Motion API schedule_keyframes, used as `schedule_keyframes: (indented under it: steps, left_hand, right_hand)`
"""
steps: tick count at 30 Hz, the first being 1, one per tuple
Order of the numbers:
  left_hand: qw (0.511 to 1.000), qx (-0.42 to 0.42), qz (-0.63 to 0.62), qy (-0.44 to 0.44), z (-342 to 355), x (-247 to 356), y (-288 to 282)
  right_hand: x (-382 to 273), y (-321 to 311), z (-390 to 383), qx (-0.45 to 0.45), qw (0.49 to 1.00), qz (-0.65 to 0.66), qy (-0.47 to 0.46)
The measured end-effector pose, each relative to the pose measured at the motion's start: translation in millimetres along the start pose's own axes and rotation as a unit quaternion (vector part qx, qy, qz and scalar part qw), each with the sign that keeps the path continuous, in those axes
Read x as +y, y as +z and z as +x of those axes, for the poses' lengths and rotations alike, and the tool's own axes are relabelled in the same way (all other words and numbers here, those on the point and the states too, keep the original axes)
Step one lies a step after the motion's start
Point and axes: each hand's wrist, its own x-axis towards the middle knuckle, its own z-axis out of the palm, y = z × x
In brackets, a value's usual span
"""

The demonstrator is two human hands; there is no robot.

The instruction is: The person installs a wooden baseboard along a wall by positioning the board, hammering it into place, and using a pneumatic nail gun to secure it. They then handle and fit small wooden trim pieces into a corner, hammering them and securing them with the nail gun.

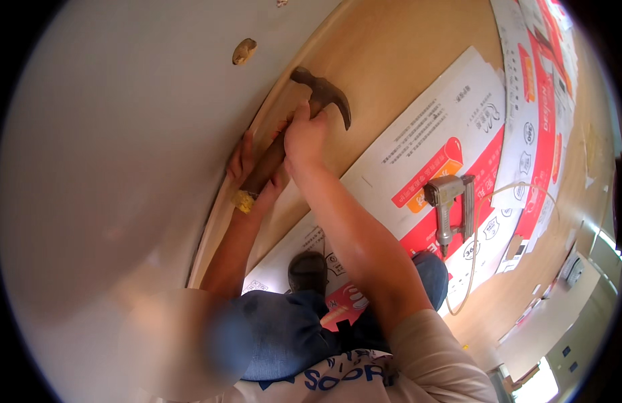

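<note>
A hammer (323, 91) slants across my 2 bare hands near 11 o'clock, its head at the 1 o'clock end and its ragged yellow butt (243, 201) at the 7. My right hand (304, 139) is clamped on the handle close under the head, a choked-up hold that, I judge, trades swing for control in the tight space beside the wall (122, 168). The flat face points toward 10 o'clock; the claw curves toward 4, clear of my fingers. My left hand (265, 200) is cupped behind the lower handle, fingers on the wall side, perhaps to steady the weight (whether it closes on the wood I can't say; the handle covers the spot).

Close by my left fingers, a pale strip (218, 218) follows the foot of the wall. Toward 11 o'clock from the hammer, a brown gouge (244, 51) marks the wall's surface.

At 4 o'clock, well apart, a grey nail gun (448, 195) rests on printed cardboard sheets (418, 121), likely laid to spare the wood-toned floor (391, 40); its pale hose (473, 269) loops off on the 3 o'clock side. At 6 o'clock my dark shoe (307, 271) is planted on cardboard, presumably for balance as I crouch.
</note>
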Motion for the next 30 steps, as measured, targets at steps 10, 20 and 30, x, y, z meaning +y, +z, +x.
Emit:
schedule_keyframes:
  steps: [10,20,30]
  left_hand:
    - [1.000,-0.026,0.007,-0.002,-10,-6,27]
    - [0.998,-0.024,0.029,-0.043,-13,-4,21]
    - [0.997,-0.047,-0.002,-0.057,-12,-2,16]
  right_hand:
    - [25,-215,-18,-0.055,0.979,-0.197,0.012]
    - [-76,-397,-40,0.164,0.579,-0.760,-0.244]
    - [-186,-289,-34,-0.005,0.746,-0.654,-0.125]
